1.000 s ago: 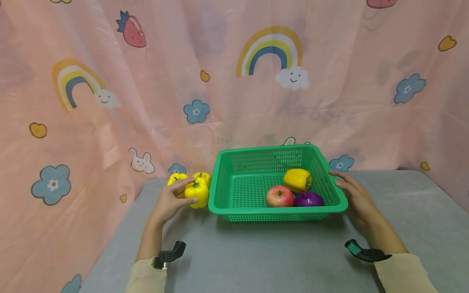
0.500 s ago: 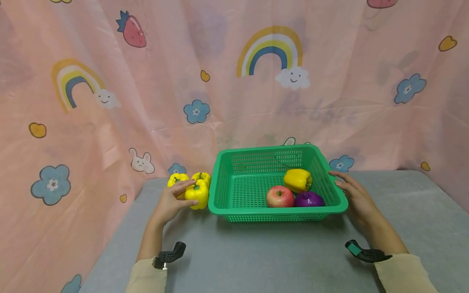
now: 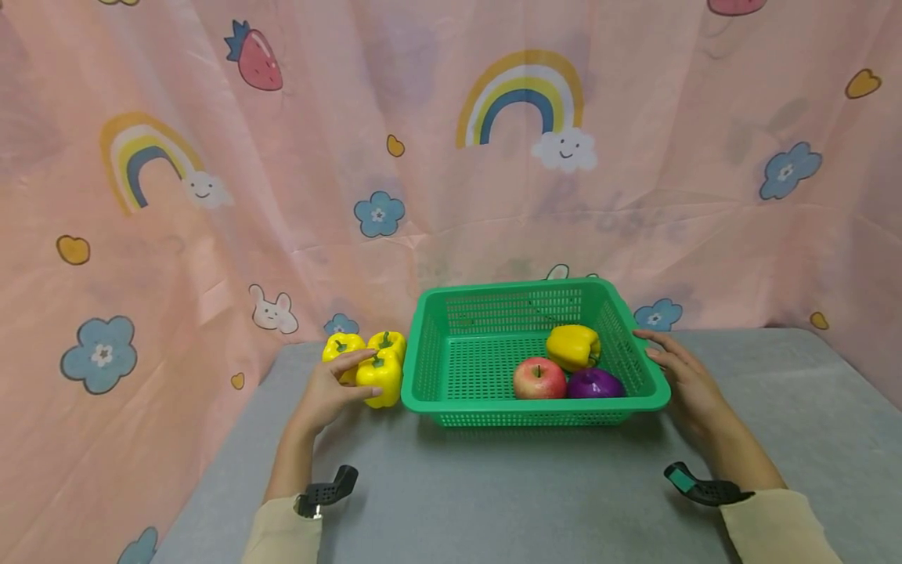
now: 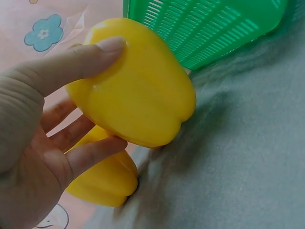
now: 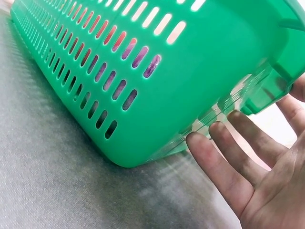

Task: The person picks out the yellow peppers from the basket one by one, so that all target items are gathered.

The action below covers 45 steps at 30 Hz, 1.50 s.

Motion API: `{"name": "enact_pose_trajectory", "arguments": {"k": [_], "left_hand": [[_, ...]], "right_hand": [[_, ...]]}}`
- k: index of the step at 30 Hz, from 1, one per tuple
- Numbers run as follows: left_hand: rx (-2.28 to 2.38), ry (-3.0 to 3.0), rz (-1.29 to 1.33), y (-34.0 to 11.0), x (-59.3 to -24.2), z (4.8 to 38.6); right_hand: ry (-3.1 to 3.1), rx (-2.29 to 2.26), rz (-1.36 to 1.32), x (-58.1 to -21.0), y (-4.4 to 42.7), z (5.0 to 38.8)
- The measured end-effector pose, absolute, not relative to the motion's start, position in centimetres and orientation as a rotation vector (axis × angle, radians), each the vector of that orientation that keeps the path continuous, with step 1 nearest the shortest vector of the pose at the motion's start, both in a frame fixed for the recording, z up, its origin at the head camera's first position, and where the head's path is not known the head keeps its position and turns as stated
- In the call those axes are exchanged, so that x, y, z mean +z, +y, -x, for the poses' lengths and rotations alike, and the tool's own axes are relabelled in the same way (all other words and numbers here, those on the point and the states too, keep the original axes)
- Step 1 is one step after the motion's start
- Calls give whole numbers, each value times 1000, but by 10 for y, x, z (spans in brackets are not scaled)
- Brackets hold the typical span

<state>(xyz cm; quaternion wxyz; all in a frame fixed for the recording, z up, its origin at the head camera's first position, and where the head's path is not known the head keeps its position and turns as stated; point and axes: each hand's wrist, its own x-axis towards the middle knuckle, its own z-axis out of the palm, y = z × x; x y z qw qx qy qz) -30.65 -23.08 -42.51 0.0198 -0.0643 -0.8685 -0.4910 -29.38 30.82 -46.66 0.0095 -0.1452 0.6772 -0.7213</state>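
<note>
My left hand [image 3: 330,394] pinches a yellow bell pepper [image 3: 380,379] between thumb and fingers, just left of the green basket [image 3: 535,406]. The left wrist view shows the thumb lying across the near side of this bell pepper [image 4: 143,90]. Two more yellow bell peppers, one at the left [image 3: 343,344] and one at the back [image 3: 388,341], stand close behind it, partly hidden. At the basket's right end, my right hand [image 3: 690,385] rests its fingers by the rim and outer wall. In the right wrist view, its extended fingers [image 5: 219,162] lie along the basket's slotted side.
Inside the basket, toward its right end, are a red apple [image 3: 539,379], a yellow bell pepper [image 3: 573,347] and a glossy purple round item [image 3: 595,384]. A grey cloth-covered table [image 3: 493,493] lies beneath. Behind it hangs a pink patterned curtain [image 3: 451,196].
The yellow bell pepper in my left hand has shifted slightly toward me, and more of the peppers behind it shows. My right hand and the basket have stayed put.
</note>
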Motion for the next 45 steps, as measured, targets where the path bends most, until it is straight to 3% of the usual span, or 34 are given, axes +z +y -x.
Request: {"name": "enact_pose_trajectory", "arguments": {"k": [45], "left_hand": [[-1455,-2786,351,-229,-424,303]], "right_hand": [[2103,-2271,466,-465,307,292]]}}
